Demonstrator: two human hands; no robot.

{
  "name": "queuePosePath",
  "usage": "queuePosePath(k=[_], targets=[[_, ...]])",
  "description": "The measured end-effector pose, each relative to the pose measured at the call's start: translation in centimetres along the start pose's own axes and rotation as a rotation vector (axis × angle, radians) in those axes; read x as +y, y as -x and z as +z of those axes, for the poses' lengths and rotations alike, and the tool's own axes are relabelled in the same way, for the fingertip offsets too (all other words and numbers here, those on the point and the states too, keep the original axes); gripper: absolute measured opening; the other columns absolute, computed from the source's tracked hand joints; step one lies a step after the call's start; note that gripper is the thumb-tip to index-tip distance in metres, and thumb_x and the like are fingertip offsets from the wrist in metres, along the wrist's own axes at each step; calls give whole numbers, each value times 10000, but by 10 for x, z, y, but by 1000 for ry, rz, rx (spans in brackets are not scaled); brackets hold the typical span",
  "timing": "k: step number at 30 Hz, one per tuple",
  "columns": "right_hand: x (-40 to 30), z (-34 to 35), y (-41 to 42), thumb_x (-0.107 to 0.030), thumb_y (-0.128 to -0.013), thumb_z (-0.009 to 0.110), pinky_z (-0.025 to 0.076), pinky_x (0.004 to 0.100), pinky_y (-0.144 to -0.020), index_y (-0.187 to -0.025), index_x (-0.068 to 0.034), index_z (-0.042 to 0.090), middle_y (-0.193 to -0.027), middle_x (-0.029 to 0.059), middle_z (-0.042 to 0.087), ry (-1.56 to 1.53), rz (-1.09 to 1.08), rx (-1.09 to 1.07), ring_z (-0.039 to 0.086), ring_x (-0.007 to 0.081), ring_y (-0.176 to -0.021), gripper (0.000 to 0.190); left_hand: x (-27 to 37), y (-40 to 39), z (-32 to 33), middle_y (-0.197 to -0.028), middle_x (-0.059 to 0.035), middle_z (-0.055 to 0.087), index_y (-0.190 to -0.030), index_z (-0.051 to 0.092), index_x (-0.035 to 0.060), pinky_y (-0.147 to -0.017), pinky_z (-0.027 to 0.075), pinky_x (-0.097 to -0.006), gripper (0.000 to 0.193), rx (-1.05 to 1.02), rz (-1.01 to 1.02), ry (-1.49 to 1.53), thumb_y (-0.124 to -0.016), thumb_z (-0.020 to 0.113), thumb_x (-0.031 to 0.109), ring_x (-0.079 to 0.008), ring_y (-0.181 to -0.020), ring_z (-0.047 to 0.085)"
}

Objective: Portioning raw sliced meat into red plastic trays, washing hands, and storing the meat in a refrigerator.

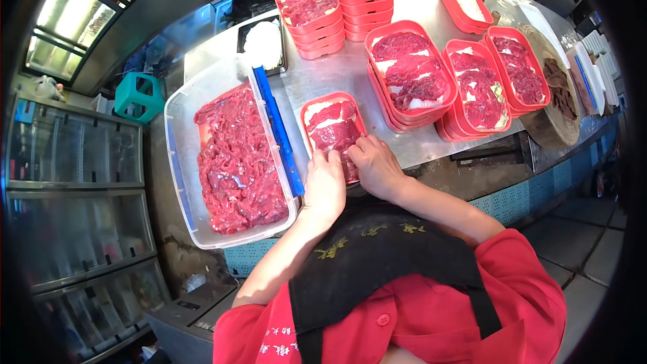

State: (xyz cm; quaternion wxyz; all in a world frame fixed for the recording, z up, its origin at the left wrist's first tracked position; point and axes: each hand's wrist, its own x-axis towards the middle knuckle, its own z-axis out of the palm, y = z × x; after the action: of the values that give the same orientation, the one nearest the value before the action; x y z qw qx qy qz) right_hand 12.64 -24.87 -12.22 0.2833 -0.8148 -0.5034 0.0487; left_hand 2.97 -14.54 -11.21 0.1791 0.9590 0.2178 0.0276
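Observation:
A small red plastic tray (361, 120) stands on the metal worktable before me, lined with slices of raw red meat (335, 134) over pale pieces. My left hand (326, 178) is at the tray's near left side, its fingers curled onto the nearest slice. From the right, my right hand (376, 166) grips the same slice with bent fingers; both thumbs are mostly hidden. Close by on the left is a large clear plastic bin (178, 162) holding a heap of raw sliced meat (240, 167). A blue strip (278, 131) runs along the bin's right side.
Stacked red trays of meat (412, 73) stand to the right, with more stacks (309, 5) at the back. A black tray of white material (263, 43) sits behind the bin. A round wooden chopping block (553, 126) carries dark meat. A green stool (139, 96) is at left.

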Motion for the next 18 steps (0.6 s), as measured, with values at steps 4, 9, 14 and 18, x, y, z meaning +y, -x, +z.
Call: queuePosePath(k=[4, 9, 14, 18], targets=[[6, -27, 7, -26, -677, 625, 445, 414, -715, -773, -37, 524, -784, 106, 545, 40, -37, 31, 533, 311, -804, 140, 5, -1, -6, -968, -240, 498, -1013, 508, -34, -785, 461, -431, 215, -67, 36, -29, -819, 451, 41, -386, -943, 515], [0, -113, -11, -41, -715, 635, 461, 380, -632, -768, -31, 544, -729, 108, 523, -152, -99, 144, 555, 294, -725, 106, 22, -9, -7, -1059, -284, 482, -1065, 480, -65, -901, 388, -462, 255, 193, -199, 367, -894, 393, 103, -426, -1033, 472], [86, -208, -74, -57, -705, 575, 477, 409, -641, -719, -21, 587, -741, 168, 576, 253, 6, 208, 585, 340, -728, 40, 5, 5, 6, -1119, -318, 395, -1169, 383, -83, -879, 389, -479, 369, 76, -216, 128, -823, 418, 39, -471, -1000, 460], [217, -259, -129, -85, -697, 566, 492, 407, -688, -777, -53, 660, -836, 173, 638, 507, 357, 47, 622, 328, -788, 127, 18, 17, -6, -1038, -300, 372, -1104, 348, -64, -799, 397, -513, 419, -4, -370, 228, -712, 488, -13, -466, -895, 478]])
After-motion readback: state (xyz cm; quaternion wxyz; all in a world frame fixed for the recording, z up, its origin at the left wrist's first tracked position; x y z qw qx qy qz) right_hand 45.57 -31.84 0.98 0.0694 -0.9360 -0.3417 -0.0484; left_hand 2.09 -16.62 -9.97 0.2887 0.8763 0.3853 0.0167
